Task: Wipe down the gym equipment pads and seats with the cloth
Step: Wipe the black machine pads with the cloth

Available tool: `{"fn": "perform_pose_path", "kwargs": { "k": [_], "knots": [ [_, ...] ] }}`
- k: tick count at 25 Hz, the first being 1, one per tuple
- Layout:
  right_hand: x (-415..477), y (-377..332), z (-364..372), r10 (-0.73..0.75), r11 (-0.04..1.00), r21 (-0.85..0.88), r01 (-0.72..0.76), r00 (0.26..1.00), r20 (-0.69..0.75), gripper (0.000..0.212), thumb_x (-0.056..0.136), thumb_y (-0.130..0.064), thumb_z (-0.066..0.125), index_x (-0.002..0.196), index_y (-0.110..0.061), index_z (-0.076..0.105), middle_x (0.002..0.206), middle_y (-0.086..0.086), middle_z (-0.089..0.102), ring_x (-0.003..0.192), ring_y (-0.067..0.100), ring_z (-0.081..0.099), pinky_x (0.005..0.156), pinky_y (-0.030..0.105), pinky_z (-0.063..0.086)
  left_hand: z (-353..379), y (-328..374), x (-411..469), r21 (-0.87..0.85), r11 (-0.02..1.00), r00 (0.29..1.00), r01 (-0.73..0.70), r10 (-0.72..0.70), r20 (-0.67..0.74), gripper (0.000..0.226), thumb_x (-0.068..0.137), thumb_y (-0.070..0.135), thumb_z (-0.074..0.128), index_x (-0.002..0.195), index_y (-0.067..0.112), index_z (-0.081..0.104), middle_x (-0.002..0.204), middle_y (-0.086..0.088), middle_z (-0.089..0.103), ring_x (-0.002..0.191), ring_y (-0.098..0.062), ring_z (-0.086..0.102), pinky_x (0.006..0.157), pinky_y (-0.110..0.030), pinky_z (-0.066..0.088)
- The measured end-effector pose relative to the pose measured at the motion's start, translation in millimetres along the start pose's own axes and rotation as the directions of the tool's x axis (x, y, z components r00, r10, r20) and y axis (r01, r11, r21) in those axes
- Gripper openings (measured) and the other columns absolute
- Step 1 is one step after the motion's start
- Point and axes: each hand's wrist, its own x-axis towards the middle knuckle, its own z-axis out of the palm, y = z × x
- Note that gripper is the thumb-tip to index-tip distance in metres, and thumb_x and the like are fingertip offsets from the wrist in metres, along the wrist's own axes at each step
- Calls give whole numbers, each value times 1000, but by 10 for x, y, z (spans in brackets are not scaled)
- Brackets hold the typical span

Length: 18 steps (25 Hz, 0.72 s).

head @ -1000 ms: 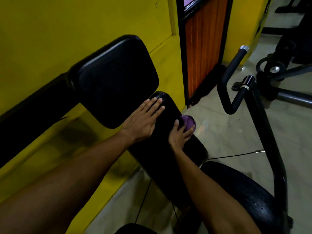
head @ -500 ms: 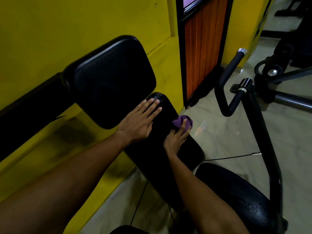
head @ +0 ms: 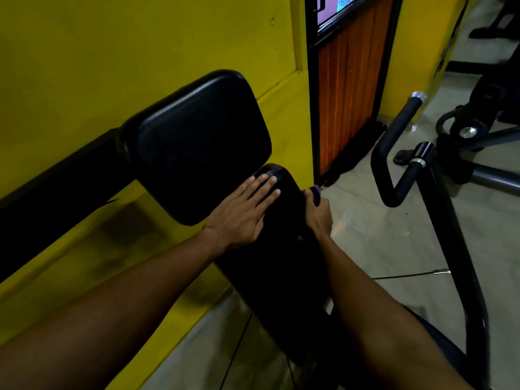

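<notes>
Purple cloth [head: 315,189] at pad [head: 281,249] edge

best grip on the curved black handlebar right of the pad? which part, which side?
Probably the straight upper stretch of the handlebar, below its silver end cap. It is a bare round bar with open floor around it. Come from the near right side; the lower bend joins the frame post, which blocks a full wrap.

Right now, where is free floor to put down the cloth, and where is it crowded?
Bare floor lies between the long pad and the curved handle bar. A thin cable crosses its near part. The far right is crowded by black machine legs. The long pad is occupied by the left hand and the right hand.
</notes>
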Motion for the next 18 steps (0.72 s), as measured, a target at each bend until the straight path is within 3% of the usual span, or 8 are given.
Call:
{"fn": "perform_pose_path", "kwargs": {
  "k": [2,4,6,8,11,13,16,18],
  "knots": [
    [62,-16,-104,114,994,-11,-113,990,80,68,95,-76,32,114,-18,62,126,14,64,115,35,59,96,42,44,9,-7,2,7,1000,1000,2,-2,0,64,100,37,30,157,10,24,165,-16,11,154,-29,7,125,-45,13],
    [-8,-232,-108,71,997,22,-73,995,71,78,98,-75,16,119,-23,69,129,12,63,118,34,57,104,45,42,15,-11,1,9,1000,1000,5,-5,5,64,101,38,31,158,10,23,165,-16,10,154,-29,6,125,-45,13],
    [-182,-497,18,-13,995,100,17,999,-35,74,102,-67,12,134,-21,62,143,12,54,132,35,48,110,47,34,31,-4,4,16,1000,1000,3,-3,4,64,100,38,30,158,11,23,165,-16,11,154,-29,6,125,-45,14],
    [-398,-608,190,-95,979,166,122,983,-160,59,107,-55,21,144,-20,50,155,8,41,142,34,35,117,48,27,34,11,15,23,1000,1000,9,-10,12,65,98,37,31,158,11,23,165,-16,11,154,-28,7,124,-45,14],
    [-703,-128,424,-333,926,100,364,912,-239,53,104,-52,27,153,-34,32,164,3,23,150,28,25,120,45,22,23,4,2,27,1000,1000,11,-11,11,66,97,35,37,157,11,25,165,-16,12,154,-28,9,124,-45,15],
    [-635,370,450,-262,964,-12,266,938,-226,57,102,-55,24,157,-40,20,168,2,14,153,30,20,121,47,22,16,-5,-3,42,999,1000,2,-2,12,66,98,36,35,158,11,24,165,-15,11,154,-28,7,125,-44,14],
    [-474,509,287,203,972,143,-188,975,-92,58,108,-52,19,162,-30,15,171,3,1,156,33,2,126,48,9,20,-1,2,49,999,1000,5,-6,14,64,100,37,33,158,12,23,166,-15,11,154,-27,6,125,-44,11],
    [-466,280,210,207,972,104,-208,978,20,70,106,-56,4,164,-17,7,171,8,-9,156,28,-10,127,43,-6,35,-2,4,47,999,1000,8,-9,11,64,100,37,33,158,12,24,166,-15,11,154,-27,7,125,-44,12]
  ]
}}
